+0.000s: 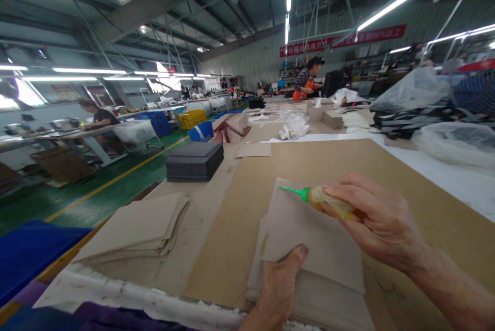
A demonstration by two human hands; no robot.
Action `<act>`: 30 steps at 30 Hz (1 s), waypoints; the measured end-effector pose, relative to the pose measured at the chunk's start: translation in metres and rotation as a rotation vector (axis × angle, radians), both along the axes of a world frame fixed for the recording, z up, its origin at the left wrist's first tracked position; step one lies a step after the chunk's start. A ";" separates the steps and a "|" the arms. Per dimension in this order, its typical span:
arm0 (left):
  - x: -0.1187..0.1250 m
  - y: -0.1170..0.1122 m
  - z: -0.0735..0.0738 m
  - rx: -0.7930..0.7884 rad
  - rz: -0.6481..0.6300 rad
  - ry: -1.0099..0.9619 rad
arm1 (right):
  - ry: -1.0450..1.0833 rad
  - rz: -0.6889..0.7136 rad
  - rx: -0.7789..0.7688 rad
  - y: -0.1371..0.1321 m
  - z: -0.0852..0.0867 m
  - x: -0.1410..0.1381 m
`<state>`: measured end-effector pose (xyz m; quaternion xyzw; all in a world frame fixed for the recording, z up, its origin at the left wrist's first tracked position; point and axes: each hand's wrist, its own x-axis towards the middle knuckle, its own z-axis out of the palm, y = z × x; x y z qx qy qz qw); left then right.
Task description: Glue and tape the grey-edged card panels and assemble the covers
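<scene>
My right hand (381, 220) is wrapped round a soft, yellowish glue bottle (328, 202) with a long green nozzle. The bottle lies nearly level, its tip over the far left corner of a grey-beige cardboard sheet (309, 228). This sheet sits askew on a stack of similar cardboard sheets (328, 300). At the near left edge, my left hand (281, 282) grips the top sheet, with its thumb on the upper face and its other fingers mostly hidden.
To the left lies another pile of cardboard sheets (133, 225). A dark grey stack (195, 161) stands behind it, near a small loose card (254, 150). Farther back are a box (232, 127) and crumpled clear plastic (294, 123). A co-worker (307, 81) stands beyond the table.
</scene>
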<state>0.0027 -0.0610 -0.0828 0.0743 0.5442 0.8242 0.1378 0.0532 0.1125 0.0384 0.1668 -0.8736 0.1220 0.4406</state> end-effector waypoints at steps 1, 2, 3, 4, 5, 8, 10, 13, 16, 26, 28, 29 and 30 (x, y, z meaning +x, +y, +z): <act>0.000 0.000 0.001 0.005 -0.001 0.008 | -0.025 0.013 0.010 0.000 0.000 -0.001; 0.000 0.000 0.002 0.008 0.004 0.012 | -0.042 0.018 0.019 0.000 0.000 -0.001; 0.000 0.000 0.002 0.010 0.007 0.012 | -0.046 0.014 0.025 -0.001 0.000 -0.001; 0.000 0.000 0.002 0.012 0.010 0.010 | -0.037 0.006 0.024 -0.001 0.000 0.000; 0.000 0.001 0.001 0.015 0.014 0.007 | -0.023 -0.003 0.020 -0.001 -0.001 0.001; -0.001 0.001 -0.001 0.034 0.007 -0.006 | -0.023 -0.002 0.013 0.002 -0.001 0.004; -0.001 0.000 -0.001 0.047 -0.011 -0.010 | -0.013 -0.018 0.006 0.007 -0.001 0.005; -0.002 0.000 0.002 0.030 0.009 0.006 | 0.028 -0.053 -0.003 0.015 0.000 0.006; -0.002 0.000 0.006 -0.046 0.043 0.017 | 0.024 -0.058 -0.013 0.020 -0.001 0.008; -0.005 -0.004 0.016 -0.274 0.043 0.047 | -0.031 -0.064 -0.044 0.013 0.003 0.012; -0.005 -0.004 0.017 -0.316 0.048 0.059 | -0.049 -0.059 -0.030 0.012 0.005 0.012; -0.005 -0.005 0.018 -0.323 0.068 0.061 | -0.062 -0.071 -0.018 0.014 0.005 0.013; -0.006 -0.005 0.018 -0.330 0.080 0.056 | -0.076 -0.089 -0.007 0.018 0.004 0.014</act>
